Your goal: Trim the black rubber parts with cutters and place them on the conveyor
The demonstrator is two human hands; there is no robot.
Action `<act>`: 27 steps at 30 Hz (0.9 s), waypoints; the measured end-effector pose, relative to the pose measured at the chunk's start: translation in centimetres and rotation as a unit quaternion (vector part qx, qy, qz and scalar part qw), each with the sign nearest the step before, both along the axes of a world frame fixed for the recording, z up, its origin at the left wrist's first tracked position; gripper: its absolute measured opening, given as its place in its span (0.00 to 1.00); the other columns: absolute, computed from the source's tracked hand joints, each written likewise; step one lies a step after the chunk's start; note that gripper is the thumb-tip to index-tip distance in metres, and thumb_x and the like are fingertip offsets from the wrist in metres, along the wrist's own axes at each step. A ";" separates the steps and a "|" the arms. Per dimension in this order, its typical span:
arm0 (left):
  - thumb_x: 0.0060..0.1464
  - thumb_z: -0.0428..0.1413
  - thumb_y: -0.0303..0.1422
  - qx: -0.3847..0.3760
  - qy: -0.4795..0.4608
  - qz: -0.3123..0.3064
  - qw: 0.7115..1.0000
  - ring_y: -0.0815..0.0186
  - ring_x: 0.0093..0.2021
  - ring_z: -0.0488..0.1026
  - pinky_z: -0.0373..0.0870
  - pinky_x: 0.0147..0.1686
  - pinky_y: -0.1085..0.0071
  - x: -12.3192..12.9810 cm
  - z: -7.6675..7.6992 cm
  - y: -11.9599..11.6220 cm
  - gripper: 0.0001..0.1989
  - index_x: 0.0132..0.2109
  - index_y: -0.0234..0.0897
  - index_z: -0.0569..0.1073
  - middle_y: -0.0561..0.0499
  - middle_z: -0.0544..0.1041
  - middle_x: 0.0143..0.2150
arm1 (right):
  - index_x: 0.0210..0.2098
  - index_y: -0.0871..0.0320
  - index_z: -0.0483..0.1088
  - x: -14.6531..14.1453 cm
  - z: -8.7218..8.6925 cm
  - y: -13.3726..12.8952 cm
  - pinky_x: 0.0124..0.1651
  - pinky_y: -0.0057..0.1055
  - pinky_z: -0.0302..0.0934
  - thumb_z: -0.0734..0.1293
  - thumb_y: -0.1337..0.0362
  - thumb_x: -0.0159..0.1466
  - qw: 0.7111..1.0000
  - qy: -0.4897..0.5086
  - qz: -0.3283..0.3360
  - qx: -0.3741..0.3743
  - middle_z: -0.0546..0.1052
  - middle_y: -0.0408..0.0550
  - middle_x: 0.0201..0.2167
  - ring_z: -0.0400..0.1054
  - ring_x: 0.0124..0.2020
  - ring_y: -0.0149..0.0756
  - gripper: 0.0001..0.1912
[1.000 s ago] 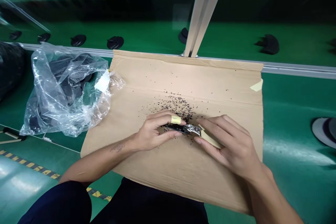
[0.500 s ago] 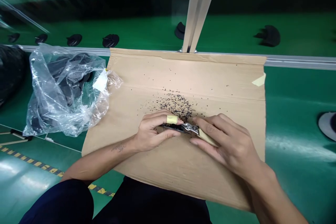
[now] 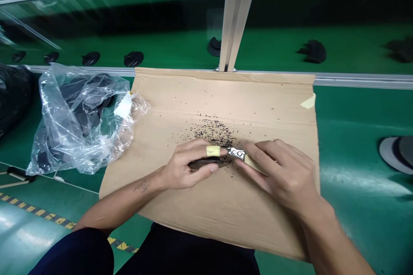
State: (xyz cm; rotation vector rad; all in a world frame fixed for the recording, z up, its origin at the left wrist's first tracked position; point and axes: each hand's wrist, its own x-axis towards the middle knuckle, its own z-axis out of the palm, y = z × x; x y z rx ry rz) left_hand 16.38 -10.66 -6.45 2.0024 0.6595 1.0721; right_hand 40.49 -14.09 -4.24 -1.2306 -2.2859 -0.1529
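Note:
Over the cardboard sheet (image 3: 200,210), my left hand (image 3: 183,163) pinches a thin black curved part (image 3: 206,163) between fingers and thumb. Yellow tape wraps one of its fingers. My right hand (image 3: 284,176) is closed round small nippers (image 3: 237,153) with a metal head and pale yellow handles. The nippers' jaws are at the right end of the black part; fingers hide whether they touch it. Many tiny black clippings (image 3: 213,131) lie scattered on the cardboard just beyond my hands.
A clear plastic bag (image 3: 54,124) holding dark parts lies left of the cardboard. Several black pieces (image 3: 134,58) stand in a row along the back, past a metal rail (image 3: 361,80) and an upright post (image 3: 237,17). A grey-and-black round object (image 3: 398,154) sits at the right.
The black part in my left hand has turned, showing more of its curved edge below the fingers. The nippers have tilted and shifted slightly. The camera view has moved a little.

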 end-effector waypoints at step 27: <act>0.63 0.58 0.27 0.156 0.081 0.031 0.984 0.62 0.44 0.79 0.79 0.41 0.66 0.2 -0.7 0.2 0.12 0.53 0.34 0.75 0.43 0.81 0.45 | 0.47 0.59 0.71 -1.8 -0.8 -1.1 0.33 0.34 0.60 0.65 0.74 0.67 0.990 0.106 0.089 0.025 0.81 0.51 0.35 0.72 0.34 0.37 0.10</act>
